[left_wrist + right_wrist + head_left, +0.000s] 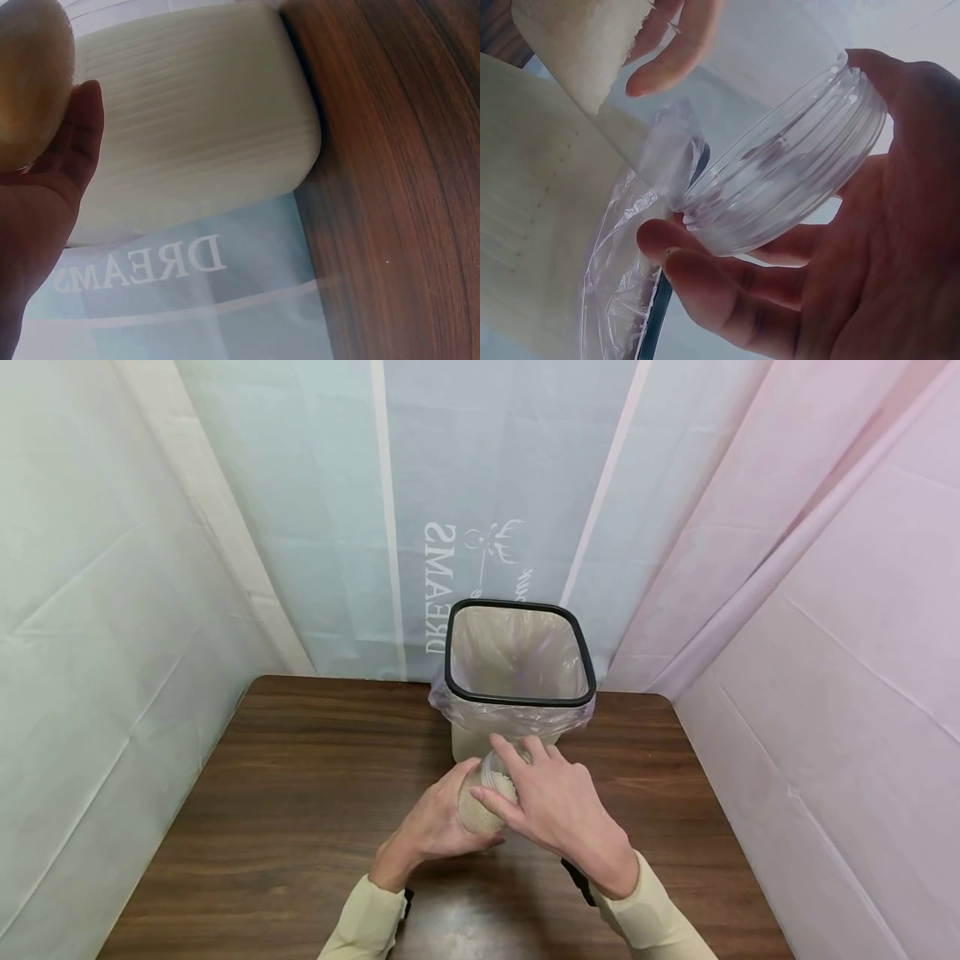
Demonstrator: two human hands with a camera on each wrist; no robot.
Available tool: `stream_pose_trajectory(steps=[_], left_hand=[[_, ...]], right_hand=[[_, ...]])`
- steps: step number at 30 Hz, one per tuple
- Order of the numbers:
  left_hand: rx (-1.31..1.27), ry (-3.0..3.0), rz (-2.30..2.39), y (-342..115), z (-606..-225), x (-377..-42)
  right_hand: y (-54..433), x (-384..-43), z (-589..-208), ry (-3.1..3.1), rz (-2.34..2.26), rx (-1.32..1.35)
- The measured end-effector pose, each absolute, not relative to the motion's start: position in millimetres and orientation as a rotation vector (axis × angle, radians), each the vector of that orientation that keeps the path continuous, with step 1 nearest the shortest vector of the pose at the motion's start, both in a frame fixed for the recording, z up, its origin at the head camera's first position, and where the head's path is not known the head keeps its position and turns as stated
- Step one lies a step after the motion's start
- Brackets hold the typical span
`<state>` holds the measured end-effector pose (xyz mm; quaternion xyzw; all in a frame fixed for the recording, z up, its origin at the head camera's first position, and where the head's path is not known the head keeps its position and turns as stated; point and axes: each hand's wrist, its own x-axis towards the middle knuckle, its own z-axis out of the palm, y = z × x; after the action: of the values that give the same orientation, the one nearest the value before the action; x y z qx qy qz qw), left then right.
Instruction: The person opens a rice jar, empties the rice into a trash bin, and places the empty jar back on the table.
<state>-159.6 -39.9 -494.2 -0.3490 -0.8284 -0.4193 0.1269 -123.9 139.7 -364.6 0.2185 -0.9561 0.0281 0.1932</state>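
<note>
Grains (585, 45) resembling white rice fill part of a clear jar (471, 814), which we hold between both hands just on the near side of a pale waste bin (467, 743). Our left hand (431, 822) wraps round the jar's body from the left. Our right hand (562, 802) comes from the right, its fingers curled about the ribbed clear top (787, 169); we cannot tell whether that top is loose. The jar looks tilted, top end toward the far right. Behind it, the bin stands at the far edge of the table (322, 793), with a black rim (517, 700) and a translucent liner (441, 697) folded over outside. Beyond, we see a blue-grey curtain (322, 527) with mirrored "DREAMS" lettering (440, 593). Cream sleeves (367, 914) cover our forearms.
</note>
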Motion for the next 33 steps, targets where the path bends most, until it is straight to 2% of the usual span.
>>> stream_pose_trajectory(steps=[33], left_hand=[[-1.021,-2.422,-1.202,-37.8,-491.5,-156.5]], right_hand=[[163.4,-125.2,-369.6,-2.585,0.293,0.94]])
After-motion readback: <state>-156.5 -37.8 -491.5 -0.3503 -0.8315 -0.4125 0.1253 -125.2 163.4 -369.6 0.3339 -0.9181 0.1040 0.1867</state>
